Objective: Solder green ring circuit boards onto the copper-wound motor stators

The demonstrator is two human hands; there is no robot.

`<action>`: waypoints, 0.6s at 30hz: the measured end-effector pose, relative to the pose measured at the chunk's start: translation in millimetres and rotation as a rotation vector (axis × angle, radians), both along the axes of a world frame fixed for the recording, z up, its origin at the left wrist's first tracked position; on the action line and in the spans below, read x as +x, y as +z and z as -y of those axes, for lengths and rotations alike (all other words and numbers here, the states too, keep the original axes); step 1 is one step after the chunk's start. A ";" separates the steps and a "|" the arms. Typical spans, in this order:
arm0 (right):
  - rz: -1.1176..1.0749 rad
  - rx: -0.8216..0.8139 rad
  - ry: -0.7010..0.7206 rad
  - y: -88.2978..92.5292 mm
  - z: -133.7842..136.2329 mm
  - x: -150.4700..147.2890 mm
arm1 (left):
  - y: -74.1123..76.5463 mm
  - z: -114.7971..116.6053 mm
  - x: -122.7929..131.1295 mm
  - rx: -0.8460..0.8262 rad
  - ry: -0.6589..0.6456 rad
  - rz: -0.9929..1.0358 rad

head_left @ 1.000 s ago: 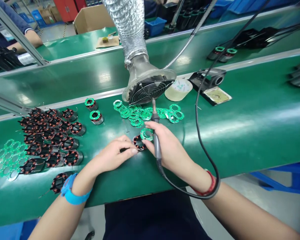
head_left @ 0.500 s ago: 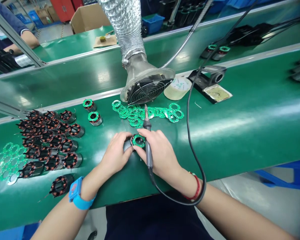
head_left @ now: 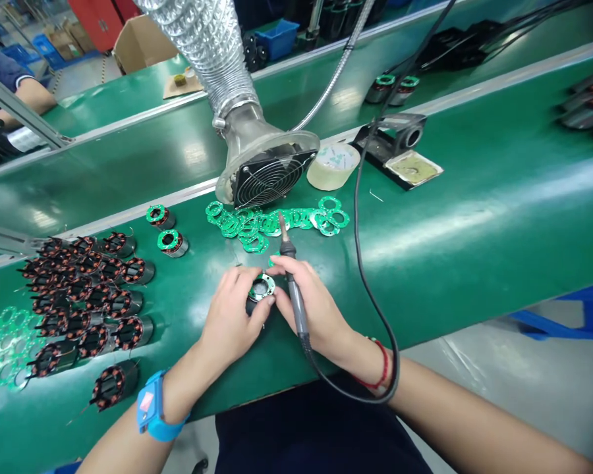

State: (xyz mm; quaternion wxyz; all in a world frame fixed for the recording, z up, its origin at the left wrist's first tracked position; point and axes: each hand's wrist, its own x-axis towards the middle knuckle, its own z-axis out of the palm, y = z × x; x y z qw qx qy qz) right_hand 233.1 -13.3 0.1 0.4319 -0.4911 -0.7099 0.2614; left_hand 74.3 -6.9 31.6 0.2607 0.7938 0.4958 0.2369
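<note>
Near the bench's front edge, my left hand is closed around a motor stator with a green ring circuit board on top. A soldering iron is held across my right hand, its tip pointing away from me. The thumb and forefinger of that hand are close to the stator's right side; whether they touch it I cannot tell. A small bit of green shows by the right fingertips. Beyond lies a heap of loose green ring boards.
Bare-topped stators stand grouped at left, beside more ring boards. Two board-topped stators stand apart. A fume extractor hangs over the bench. Behind are a tape roll and iron stand. The iron's cable loops rightward.
The stator in my left hand has shifted slightly left and tilted, and my right fingers have drawn back from its board. The camera view has turned a little.
</note>
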 end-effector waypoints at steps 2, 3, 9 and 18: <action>-0.031 0.010 -0.023 -1.3 0.1 -0.9 | 6.3 -2.1 -5.8 -0.040 -0.065 -0.024; -0.039 0.013 -0.023 -1.8 0.3 -0.9 | 9.1 -3.1 -8.7 -0.064 -0.098 -0.043; -0.101 -0.037 -0.003 -3.6 2.0 2.1 | 8.9 -4.5 -10.0 -0.086 -0.093 -0.078; -0.172 -0.124 -0.032 -3.4 4.9 0.6 | -6.9 -1.1 3.4 0.041 0.085 -0.036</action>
